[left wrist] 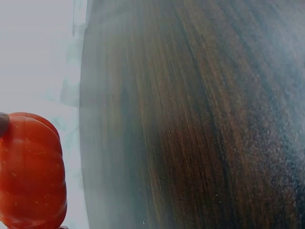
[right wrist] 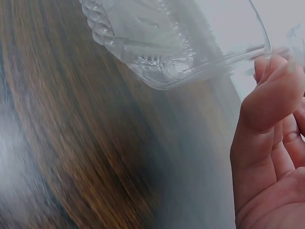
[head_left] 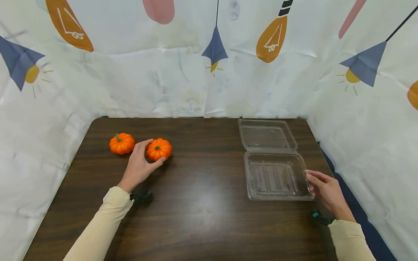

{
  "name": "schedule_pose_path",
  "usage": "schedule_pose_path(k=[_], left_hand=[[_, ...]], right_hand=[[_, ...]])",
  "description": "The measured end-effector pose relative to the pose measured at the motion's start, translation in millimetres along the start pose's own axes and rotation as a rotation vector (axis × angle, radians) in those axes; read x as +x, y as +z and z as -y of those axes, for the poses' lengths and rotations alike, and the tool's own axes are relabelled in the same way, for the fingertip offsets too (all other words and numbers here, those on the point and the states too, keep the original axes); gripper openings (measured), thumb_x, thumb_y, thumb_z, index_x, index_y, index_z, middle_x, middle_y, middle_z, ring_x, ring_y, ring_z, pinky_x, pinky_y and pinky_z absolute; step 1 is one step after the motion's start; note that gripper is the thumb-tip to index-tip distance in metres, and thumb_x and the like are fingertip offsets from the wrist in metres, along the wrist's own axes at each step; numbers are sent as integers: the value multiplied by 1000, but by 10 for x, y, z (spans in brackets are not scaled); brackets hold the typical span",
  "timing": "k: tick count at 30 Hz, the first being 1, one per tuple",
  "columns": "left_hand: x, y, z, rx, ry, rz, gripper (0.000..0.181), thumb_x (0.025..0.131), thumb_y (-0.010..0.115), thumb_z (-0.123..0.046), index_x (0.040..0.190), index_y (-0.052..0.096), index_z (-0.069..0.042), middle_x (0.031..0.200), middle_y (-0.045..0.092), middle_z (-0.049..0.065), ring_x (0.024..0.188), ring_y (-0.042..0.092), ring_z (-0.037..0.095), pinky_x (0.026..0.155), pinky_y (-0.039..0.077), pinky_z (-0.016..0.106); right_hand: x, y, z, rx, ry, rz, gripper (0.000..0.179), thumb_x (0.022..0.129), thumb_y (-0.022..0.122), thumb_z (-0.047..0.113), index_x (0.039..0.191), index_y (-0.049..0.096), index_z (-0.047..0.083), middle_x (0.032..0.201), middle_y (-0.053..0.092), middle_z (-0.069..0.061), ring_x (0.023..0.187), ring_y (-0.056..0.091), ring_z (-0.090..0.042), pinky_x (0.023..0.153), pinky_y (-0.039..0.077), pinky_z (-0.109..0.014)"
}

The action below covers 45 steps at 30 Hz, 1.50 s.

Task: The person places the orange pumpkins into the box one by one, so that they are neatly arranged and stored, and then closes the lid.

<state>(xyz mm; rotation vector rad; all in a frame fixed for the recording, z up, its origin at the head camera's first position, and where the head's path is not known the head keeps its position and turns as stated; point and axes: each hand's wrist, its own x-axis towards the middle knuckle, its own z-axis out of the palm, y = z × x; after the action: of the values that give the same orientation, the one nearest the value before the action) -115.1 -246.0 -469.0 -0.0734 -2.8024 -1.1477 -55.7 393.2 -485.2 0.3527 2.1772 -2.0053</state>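
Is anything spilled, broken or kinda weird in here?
I see no spills or breaks: the left hand holds one orange pumpkin, another pumpkin sits nearby, and the right hand pinches the open clear box. Only the white sheet behind the table looks a bit odd, because it's wrinkled and has faint grey marks.

A pale cream left sleeve (head_left: 101,221), creased near its cuff, shows at the lower left of the head view beside a black wristband (head_left: 142,196). At the lower right, a matching right sleeve (head_left: 351,239) adjoins a dark band (head_left: 324,219) with a small green patch (head_left: 315,214).
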Motion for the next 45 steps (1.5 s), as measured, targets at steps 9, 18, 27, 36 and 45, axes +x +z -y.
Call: schedule_pose_path(k=[9,18,27,36,45], left_hand=[[8,-17,-88,-3,44,14,78,90,79,-36,152,43,-5,149,44,23,131,48,43,110,44,67],[13,-29,-157,-4,70,23,78,89,79,-37,152,44,-7,149,44,21,128,50,43,107,45,66],[2,-45,-225,-3,80,56,77,89,79,-36,152,43,-8,149,43,21,126,52,41,106,47,66],[3,-45,-270,0,106,63,76,89,79,-34,151,43,-9,148,44,20,125,54,41,103,50,65],[4,-27,-344,-15,134,75,77,87,81,-32,151,44,-13,147,45,17,121,56,36,100,53,60]], right_hand=[[-3,140,0,27,-45,19,24,102,66,18,124,74,12,84,70,9,61,57,-8,50,52,-24],[-7,299,-5,19,-53,20,27,102,67,19,127,73,10,84,71,10,60,56,-7,50,52,-24],[-27,485,-5,16,-52,-1,26,101,69,21,124,74,10,90,76,10,59,57,-7,50,54,-23],[-29,640,2,49,-60,3,26,102,67,19,125,73,9,89,76,10,58,57,-8,50,53,-24],[10,764,-15,58,-71,0,26,101,68,19,124,73,7,86,75,10,56,57,-6,48,52,-22]])
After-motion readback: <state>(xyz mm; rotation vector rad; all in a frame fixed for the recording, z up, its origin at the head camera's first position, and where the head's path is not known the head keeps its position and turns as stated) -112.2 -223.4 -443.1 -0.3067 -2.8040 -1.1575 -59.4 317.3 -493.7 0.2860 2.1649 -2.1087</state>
